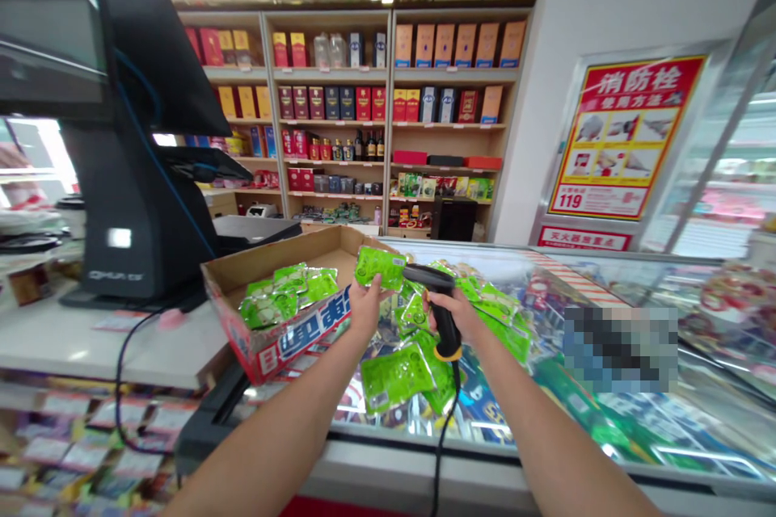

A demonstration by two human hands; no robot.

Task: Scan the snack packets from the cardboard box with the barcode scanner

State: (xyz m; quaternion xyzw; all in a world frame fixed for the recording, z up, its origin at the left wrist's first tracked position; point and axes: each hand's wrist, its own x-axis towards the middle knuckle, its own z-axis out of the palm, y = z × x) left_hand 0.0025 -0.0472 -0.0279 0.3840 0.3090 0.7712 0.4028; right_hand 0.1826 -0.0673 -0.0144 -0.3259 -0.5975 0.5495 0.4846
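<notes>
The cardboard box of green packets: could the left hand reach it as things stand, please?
Probably yes: the left hand sits just beside the cardboard box, nothing between, though its fingers hold a green packet.

bright green glossy foil snack packet; matt black corded barcode scanner, orange band near its base; brown cardboard tray, front wall printed red, white and blue; red-and-yellow wall poster.

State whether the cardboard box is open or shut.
Open: the cardboard box has an uncovered top, with green foil packets lying visibly inside.
</notes>
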